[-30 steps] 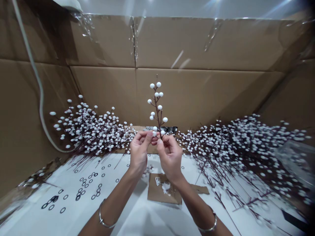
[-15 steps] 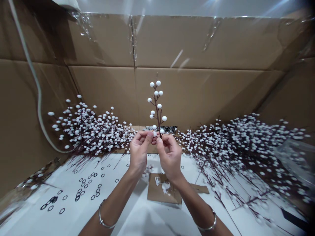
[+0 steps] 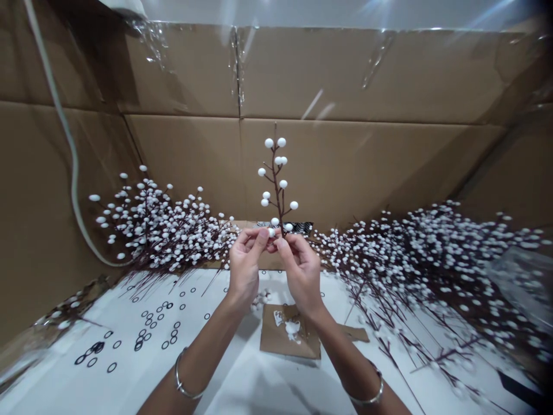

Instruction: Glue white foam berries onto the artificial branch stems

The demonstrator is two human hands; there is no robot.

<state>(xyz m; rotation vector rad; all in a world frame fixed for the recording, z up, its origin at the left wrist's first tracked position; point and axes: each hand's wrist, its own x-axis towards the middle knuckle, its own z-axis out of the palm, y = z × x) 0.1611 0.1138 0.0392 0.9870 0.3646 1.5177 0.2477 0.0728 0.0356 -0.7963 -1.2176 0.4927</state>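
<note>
White-berried artificial twig (image 3: 276, 184) with a thin dark-brown stem stands upright in the air, above the middle of the white worktop (image 3: 259, 386) near its back edge. The left hand (image 3: 244, 265) and right hand (image 3: 302, 271) hold its base in a narrow pinch between thumbs and fingertips. Heaps of similar berry branches (image 3: 159, 230) lie to the left and right, small black rubber rings (image 3: 142, 328) are scattered front left, and a torn cardboard piece (image 3: 289, 334) lies just below the hands.
</note>
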